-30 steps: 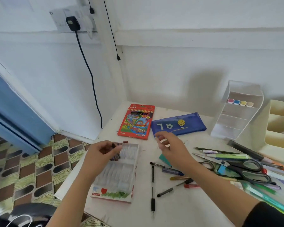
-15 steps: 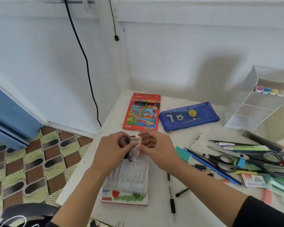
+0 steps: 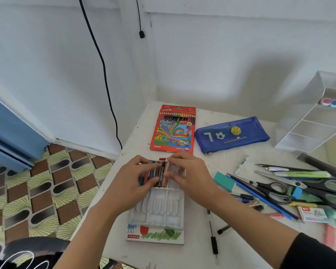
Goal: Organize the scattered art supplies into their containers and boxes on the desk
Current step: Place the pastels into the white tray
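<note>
Scissors [image 3: 273,188] and pencils [image 3: 260,195] crowd the desk's [image 3: 217,164] right side; open surface lies between the tray [image 3: 157,210] and the pencil case [image 3: 231,134].

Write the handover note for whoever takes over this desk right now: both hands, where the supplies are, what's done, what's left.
Left hand: holds a bundle of crayons over the far end of the white tray.
Right hand: pinches the bundle's right edge.
Tray lies on its crayon box, near slots empty.
Done: colour pencil box shows pencils inside.
Left: seat the crayons; then sort the scissors, black pen and other loose items at right, probably into the blue pencil case or white organizer.
</note>
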